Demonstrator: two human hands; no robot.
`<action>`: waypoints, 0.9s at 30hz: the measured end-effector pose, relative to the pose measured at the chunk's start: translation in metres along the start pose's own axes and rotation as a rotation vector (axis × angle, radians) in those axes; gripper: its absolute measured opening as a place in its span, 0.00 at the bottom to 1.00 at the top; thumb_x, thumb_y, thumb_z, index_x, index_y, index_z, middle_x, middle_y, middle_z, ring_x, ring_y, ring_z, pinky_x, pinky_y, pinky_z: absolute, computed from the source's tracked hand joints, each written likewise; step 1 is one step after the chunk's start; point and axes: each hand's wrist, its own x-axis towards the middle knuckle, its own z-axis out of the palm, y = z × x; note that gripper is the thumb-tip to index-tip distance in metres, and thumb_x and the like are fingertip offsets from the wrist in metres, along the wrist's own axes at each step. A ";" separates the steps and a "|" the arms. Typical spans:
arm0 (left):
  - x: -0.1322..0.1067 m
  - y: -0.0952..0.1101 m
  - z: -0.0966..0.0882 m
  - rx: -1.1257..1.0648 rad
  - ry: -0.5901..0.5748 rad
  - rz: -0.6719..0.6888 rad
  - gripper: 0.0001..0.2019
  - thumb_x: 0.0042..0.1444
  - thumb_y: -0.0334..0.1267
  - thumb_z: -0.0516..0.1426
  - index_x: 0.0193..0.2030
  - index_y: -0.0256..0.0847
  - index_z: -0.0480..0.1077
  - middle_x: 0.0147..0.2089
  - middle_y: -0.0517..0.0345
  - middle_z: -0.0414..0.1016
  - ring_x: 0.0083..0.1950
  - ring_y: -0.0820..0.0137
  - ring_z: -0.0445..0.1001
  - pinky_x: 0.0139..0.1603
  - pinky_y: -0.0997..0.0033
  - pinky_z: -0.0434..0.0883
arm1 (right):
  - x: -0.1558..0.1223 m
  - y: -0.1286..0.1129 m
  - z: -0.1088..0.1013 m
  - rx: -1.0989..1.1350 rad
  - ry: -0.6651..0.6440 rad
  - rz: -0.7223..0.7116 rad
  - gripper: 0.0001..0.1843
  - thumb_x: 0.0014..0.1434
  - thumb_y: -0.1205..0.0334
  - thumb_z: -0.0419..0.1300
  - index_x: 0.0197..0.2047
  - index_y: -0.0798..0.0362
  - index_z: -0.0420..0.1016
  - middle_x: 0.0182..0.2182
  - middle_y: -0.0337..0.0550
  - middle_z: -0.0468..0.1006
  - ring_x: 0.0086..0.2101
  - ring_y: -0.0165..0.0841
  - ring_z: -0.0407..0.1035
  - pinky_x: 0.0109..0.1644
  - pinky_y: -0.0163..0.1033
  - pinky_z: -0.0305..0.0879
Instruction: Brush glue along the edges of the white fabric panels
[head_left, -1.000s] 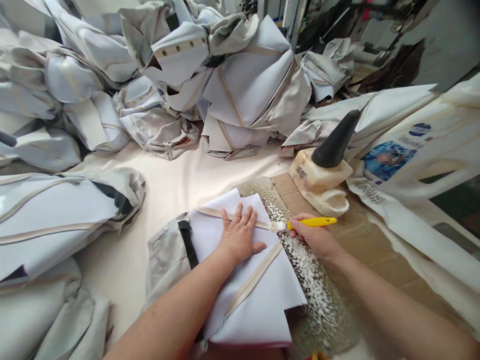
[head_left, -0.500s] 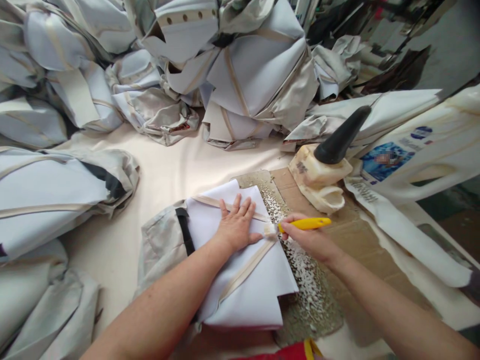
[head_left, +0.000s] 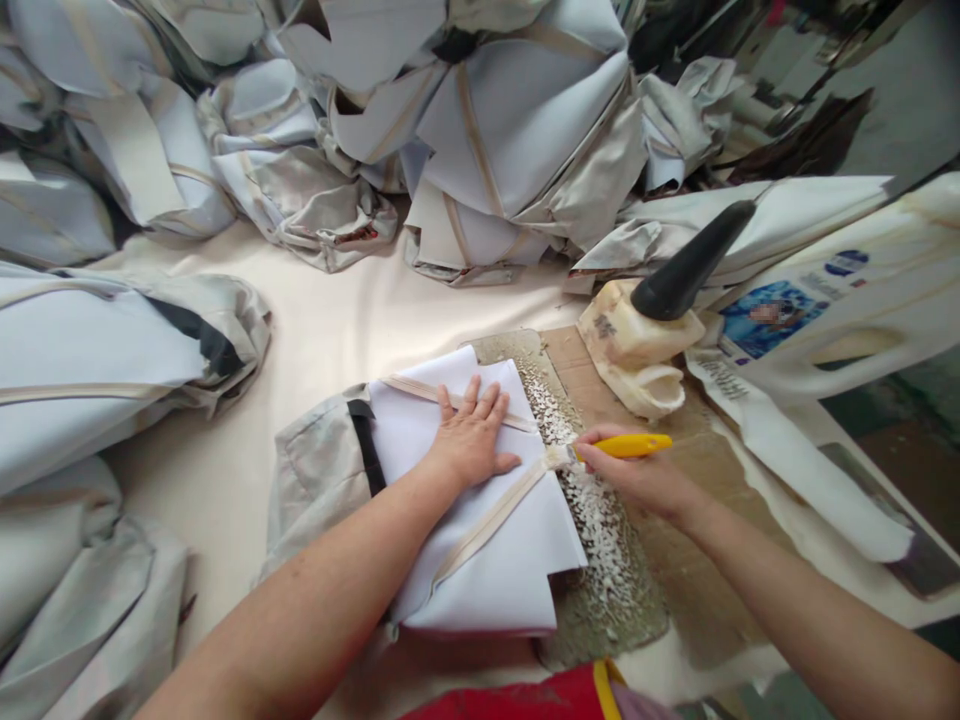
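Flat on a white fabric piece (head_left: 487, 540) with beige strips lies my left hand (head_left: 471, 440), its fingers spread. My right hand (head_left: 619, 470) grips a paintbrush (head_left: 626, 446) by its yellow handle. The pale bristles touch the fabric's right edge, near the end of a slanting beige strip (head_left: 487, 525). Under that edge is a crusted board (head_left: 611, 590) spotted with white residue. Grey cloth with a black band (head_left: 366, 445) joins the fabric on its left.
A cut-open plastic container (head_left: 637, 340) with a black cone (head_left: 694, 260) stands on cardboard (head_left: 697, 500) at the right. Beside it is a large white jug (head_left: 862, 280). Piled fabric pieces (head_left: 525, 140) line the back, and more (head_left: 97, 370) lie at the left.
My right hand has moved the brush slightly right, from on the fabric to its edge. My left hand stays pressed on the fabric. The whole view has shifted a little.
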 end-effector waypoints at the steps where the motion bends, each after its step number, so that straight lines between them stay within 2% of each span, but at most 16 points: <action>1: 0.000 0.000 0.000 0.000 0.000 0.000 0.45 0.47 0.63 0.52 0.67 0.43 0.43 0.70 0.56 0.38 0.68 0.51 0.21 0.57 0.33 0.20 | 0.000 0.000 -0.001 0.000 -0.043 -0.014 0.10 0.50 0.54 0.56 0.28 0.51 0.72 0.22 0.38 0.72 0.26 0.34 0.65 0.30 0.36 0.60; 3: 0.000 0.000 0.000 -0.003 0.005 -0.002 0.45 0.47 0.63 0.51 0.67 0.43 0.44 0.70 0.56 0.38 0.68 0.51 0.21 0.57 0.33 0.20 | 0.001 0.000 -0.004 -0.007 -0.099 -0.028 0.10 0.51 0.54 0.56 0.27 0.51 0.73 0.22 0.38 0.73 0.25 0.34 0.66 0.30 0.36 0.60; 9: -0.002 -0.001 -0.002 -0.029 0.005 0.004 0.46 0.46 0.63 0.52 0.67 0.42 0.42 0.69 0.55 0.39 0.68 0.52 0.24 0.59 0.33 0.23 | 0.026 -0.007 -0.008 0.000 -0.036 -0.068 0.10 0.50 0.53 0.59 0.30 0.50 0.75 0.27 0.38 0.75 0.29 0.35 0.68 0.34 0.37 0.62; 12: -0.002 -0.002 -0.005 -0.038 -0.005 0.000 0.46 0.46 0.63 0.52 0.67 0.41 0.42 0.69 0.54 0.40 0.69 0.53 0.25 0.60 0.33 0.26 | 0.046 -0.007 0.000 0.061 -0.041 -0.043 0.10 0.48 0.53 0.58 0.29 0.50 0.74 0.25 0.38 0.74 0.27 0.35 0.67 0.33 0.37 0.63; 17: -0.003 -0.002 -0.009 -0.047 -0.033 -0.008 0.46 0.45 0.63 0.52 0.67 0.41 0.44 0.69 0.53 0.41 0.68 0.51 0.25 0.61 0.33 0.29 | 0.085 -0.006 0.013 0.055 0.038 -0.110 0.11 0.49 0.53 0.57 0.30 0.50 0.74 0.26 0.38 0.74 0.30 0.36 0.68 0.35 0.37 0.63; 20: -0.003 -0.003 -0.009 -0.067 -0.021 -0.008 0.47 0.45 0.63 0.52 0.67 0.41 0.43 0.70 0.54 0.39 0.68 0.53 0.24 0.61 0.35 0.29 | 0.107 -0.015 0.018 0.051 0.049 -0.149 0.11 0.49 0.54 0.55 0.28 0.52 0.72 0.25 0.38 0.73 0.30 0.36 0.67 0.35 0.37 0.63; 27: -0.002 -0.005 -0.007 -0.104 -0.017 -0.010 0.46 0.45 0.63 0.52 0.67 0.43 0.44 0.69 0.57 0.38 0.69 0.54 0.25 0.61 0.36 0.26 | 0.143 -0.038 0.036 0.050 0.174 -0.218 0.11 0.49 0.54 0.51 0.27 0.52 0.70 0.25 0.40 0.73 0.30 0.35 0.67 0.36 0.38 0.63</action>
